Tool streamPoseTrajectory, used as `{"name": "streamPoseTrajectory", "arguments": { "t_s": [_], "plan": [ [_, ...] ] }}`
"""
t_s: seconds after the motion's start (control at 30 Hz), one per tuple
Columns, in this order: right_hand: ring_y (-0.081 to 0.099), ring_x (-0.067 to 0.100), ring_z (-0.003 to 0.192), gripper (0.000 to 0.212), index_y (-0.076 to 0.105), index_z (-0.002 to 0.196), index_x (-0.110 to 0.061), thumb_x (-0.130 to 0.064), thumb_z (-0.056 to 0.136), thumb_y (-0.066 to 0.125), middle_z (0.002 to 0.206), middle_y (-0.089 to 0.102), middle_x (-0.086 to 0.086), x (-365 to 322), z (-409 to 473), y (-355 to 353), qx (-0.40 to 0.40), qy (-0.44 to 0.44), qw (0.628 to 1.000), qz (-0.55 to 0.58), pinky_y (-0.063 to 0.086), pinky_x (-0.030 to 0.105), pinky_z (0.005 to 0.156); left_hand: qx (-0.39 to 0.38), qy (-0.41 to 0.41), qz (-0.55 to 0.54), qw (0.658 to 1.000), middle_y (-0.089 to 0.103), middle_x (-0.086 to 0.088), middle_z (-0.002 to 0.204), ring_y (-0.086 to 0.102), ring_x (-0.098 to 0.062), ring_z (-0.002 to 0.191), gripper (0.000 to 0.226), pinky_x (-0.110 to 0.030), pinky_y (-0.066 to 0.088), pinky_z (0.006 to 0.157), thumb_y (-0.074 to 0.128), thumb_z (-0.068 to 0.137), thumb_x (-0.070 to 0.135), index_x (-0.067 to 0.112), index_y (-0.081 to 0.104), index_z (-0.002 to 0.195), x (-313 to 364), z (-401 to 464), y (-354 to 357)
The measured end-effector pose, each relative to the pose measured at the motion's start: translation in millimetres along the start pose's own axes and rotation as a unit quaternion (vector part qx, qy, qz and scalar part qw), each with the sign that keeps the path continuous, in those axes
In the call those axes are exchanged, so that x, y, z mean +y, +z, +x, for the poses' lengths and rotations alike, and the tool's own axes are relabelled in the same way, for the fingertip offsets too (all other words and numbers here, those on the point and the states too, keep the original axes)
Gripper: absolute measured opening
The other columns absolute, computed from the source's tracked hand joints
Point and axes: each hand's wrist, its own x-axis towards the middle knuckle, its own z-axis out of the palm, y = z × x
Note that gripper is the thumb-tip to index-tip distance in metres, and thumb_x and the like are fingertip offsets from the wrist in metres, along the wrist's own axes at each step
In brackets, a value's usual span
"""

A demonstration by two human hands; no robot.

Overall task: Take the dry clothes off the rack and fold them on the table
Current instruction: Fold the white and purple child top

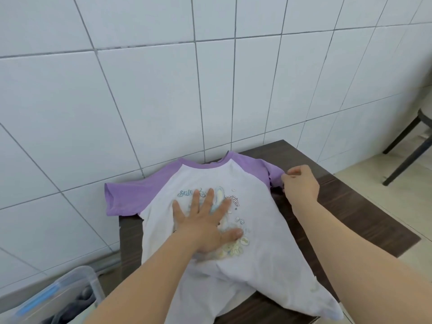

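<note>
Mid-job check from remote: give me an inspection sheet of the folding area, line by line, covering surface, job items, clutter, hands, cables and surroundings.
Surface: dark wood-grain table against the wall, bare at its right side.
Job's things: white T-shirt with purple raglan sleeves lying face up, print showing; hem hangs over the near edge; not yet folded.
Clutter: nothing seen on the table.
Hands: left hand pressed flat on the chest print, fingers spread; right hand pinching the right sleeve's cuff.
Cables: nothing seen.
Surroundings: white tiled wall; clear plastic storage bin lower left holding dark fabric; black chair legs on the floor, right.
</note>
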Motion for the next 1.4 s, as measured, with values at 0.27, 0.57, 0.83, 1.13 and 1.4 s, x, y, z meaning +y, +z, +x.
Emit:
{"name": "streamPoseTrajectory", "arguments": {
  "t_s": [0.27,0.57,0.83,1.13,1.4],
  "plan": [
    [0.051,0.017,0.066,0.012,0.061,0.100,-0.014,-0.014,0.089,0.057,0.078,0.058,0.004,-28.9,19.5,2.8,-0.070,0.056,0.996,-0.019,0.038,0.024,0.053,-0.015,0.008,0.008,1.000,-0.038,0.008,0.152,-0.038,-0.026,0.138,0.095,-0.073,-0.013,0.102,0.023,0.067,0.093,0.054,-0.022,0.141,0.9,1.8,-6.2],
    [0.048,0.025,0.087,0.016,0.054,0.091,-0.012,-0.025,0.098,0.049,0.091,0.055,0.007,-39.4,66.1,-23.5,0.061,-0.115,0.989,-0.073,0.036,0.028,0.075,0.004,0.012,0.004,1.000,-0.038,0.008,0.151,-0.041,-0.025,0.136,0.095,-0.073,-0.017,0.100,0.024,0.066,0.094,0.055,-0.022,0.140,0.1,4.4,1.1],
    [0.053,0.030,0.091,0.056,0.045,0.131,-0.002,-0.039,0.090,0.056,0.096,0.053,0.011,-31.7,53.9,-9.0,-0.141,-0.031,0.891,-0.431,0.044,0.034,0.079,0.009,0.015,0.004,1.000,-0.039,0.007,0.151,-0.042,-0.026,0.136,0.095,-0.073,-0.018,0.099,0.024,0.066,0.094,0.056,-0.022,0.140,-0.8,4.6,3.3],
    [0.054,0.026,0.079,0.018,0.052,0.104,-0.005,-0.012,0.087,0.056,0.090,0.059,0.010,-70.4,22.0,14.4,-0.070,-0.154,0.949,-0.266,0.043,0.032,0.065,0.010,0.027,-0.002,1.000,-0.038,0.006,0.152,-0.042,-0.027,0.136,0.095,-0.073,-0.019,0.098,0.026,0.069,0.093,0.054,-0.020,0.142,0.0,2.4,1.3],
    [0.057,0.026,0.091,0.020,0.064,0.100,-0.008,-0.017,0.096,0.046,0.101,0.062,0.011,-72.5,-24.0,53.3,-0.022,-0.299,0.941,-0.158,0.039,0.031,0.075,0.003,0.028,-0.004,1.000,-0.039,0.003,0.152,-0.042,-0.029,0.135,0.097,-0.073,-0.021,0.096,0.026,0.070,0.092,0.050,-0.018,0.145,0.2,0.3,-0.3]
  ]
}}
